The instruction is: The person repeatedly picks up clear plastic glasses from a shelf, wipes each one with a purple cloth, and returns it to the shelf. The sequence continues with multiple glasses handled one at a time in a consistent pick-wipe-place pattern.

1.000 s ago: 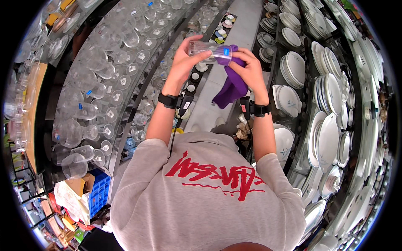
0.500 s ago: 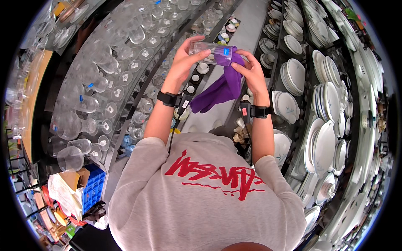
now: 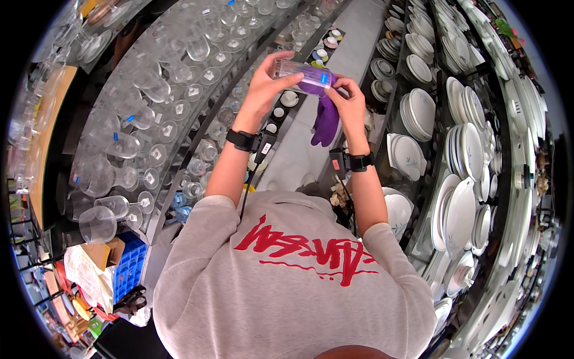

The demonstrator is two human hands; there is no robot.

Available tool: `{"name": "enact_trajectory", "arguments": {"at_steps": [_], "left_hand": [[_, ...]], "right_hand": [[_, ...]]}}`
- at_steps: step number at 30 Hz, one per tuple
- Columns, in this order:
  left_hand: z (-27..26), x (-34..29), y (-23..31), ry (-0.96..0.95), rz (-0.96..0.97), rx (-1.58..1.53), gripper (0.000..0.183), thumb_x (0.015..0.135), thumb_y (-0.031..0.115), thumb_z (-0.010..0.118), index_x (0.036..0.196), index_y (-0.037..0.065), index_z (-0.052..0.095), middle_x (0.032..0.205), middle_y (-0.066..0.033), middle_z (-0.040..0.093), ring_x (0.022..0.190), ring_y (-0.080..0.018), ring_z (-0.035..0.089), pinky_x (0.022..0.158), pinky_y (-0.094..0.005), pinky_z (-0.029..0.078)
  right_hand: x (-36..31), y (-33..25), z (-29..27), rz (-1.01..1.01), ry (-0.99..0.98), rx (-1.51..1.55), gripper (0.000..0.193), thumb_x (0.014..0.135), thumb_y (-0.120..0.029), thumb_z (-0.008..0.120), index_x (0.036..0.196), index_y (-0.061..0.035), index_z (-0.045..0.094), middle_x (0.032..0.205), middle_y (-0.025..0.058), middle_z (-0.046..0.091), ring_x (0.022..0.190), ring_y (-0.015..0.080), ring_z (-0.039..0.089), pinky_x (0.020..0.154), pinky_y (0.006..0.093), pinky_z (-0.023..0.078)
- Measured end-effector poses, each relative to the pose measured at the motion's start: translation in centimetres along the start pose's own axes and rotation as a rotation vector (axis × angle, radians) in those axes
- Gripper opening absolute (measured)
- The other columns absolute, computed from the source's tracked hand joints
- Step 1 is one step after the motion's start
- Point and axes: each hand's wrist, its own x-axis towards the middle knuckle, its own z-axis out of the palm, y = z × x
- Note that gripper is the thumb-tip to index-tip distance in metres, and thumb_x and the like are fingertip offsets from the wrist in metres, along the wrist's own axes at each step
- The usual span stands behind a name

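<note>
A clear straight-sided drinking glass [image 3: 309, 75] with a blue sticker lies sideways in the air in front of my chest. My left hand [image 3: 267, 85] is closed round its left end, thumb along the near side. Bunched inside the glass is part of a purple cloth [image 3: 326, 122]; the rest hangs down from the right end. At that end my right hand [image 3: 348, 99] pinches the cloth, fingers against the glass. Its fingertips are partly hidden by the cloth.
Stemmed glasses [image 3: 124, 145] crowd the shelves on the left. Stacks of white plates [image 3: 417, 113] fill the racks on the right. Small cups and saucers [image 3: 289, 99] line a low shelf beyond my left wrist. A blue crate [image 3: 130, 266] stands at lower left.
More of the purple cloth is now inside the glass, and its hanging part is shorter and narrower. My right hand has shifted slightly left; my left hand keeps its hold.
</note>
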Motion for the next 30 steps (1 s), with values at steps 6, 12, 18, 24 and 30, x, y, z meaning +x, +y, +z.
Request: {"name": "enact_trajectory", "arguments": {"at_steps": [6,12,18,24,30], "left_hand": [[-0.1,0.3,-0.2,0.01,-0.003,-0.032,0.058,0.072,0.011,0.079,0.123,0.002,0.053,0.106,-0.0072,0.058,0.098,-0.0154,0.056,0.085,-0.0283,0.046],[-1.1,0.4,-1.8,0.066,-0.015,-0.102,0.051,0.078,0.011,0.074,0.123,0.003,0.054,0.106,-0.0055,0.06,0.097,-0.0134,0.056,0.081,-0.0267,0.044],[-2.3,0.3,-1.9,0.109,-0.046,-0.1,0.051,0.079,0.013,0.074,0.123,0.002,0.053,0.104,-0.0054,0.061,0.094,-0.0126,0.056,0.078,-0.0253,0.043],[-2.8,0.0,-0.7,0.068,-0.055,-0.063,0.05,0.078,0.014,0.074,0.122,0.002,0.054,0.105,-0.0057,0.06,0.093,-0.0121,0.056,0.078,-0.0254,0.044],[-1.6,-0.5,0.1,0.026,-0.068,0.013,0.053,0.075,0.016,0.077,0.121,0.003,0.056,0.109,-0.0068,0.058,0.099,-0.014,0.054,0.085,-0.0275,0.043]], "right_hand": [[-1.0,1.7,0.9,0.208,0.064,-0.09,0.034,0.092,-0.028,0.061,0.114,-0.0036,0.053,0.089,0.0052,0.063,0.081,0.0143,0.058,0.072,0.0282,0.048],[-0.7,4.5,-0.3,0.128,-0.14,0.017,0.057,0.09,-0.023,0.063,0.136,-0.0061,0.033,0.1,0.0123,0.062,0.088,0.0173,0.059,0.079,0.03,0.047],[-1.5,1.9,0.9,0.016,-0.161,0.19,0.087,0.083,-0.007,0.07,0.146,-0.0096,0.01,0.112,0.0147,0.059,0.099,0.0182,0.058,0.084,0.0309,0.047],[-0.8,2.1,0.3,0.006,-0.104,0.118,0.056,0.087,-0.006,0.066,0.134,-0.0024,0.037,0.109,0.009,0.06,0.096,0.0141,0.058,0.083,0.0246,0.046],[-0.1,-1.3,-0.1,-0.187,-0.281,-0.36,0.023,0.083,-0.006,0.069,0.105,0.0005,0.063,0.095,0.0026,0.061,0.085,0.0111,0.057,0.077,0.023,0.045]]}}
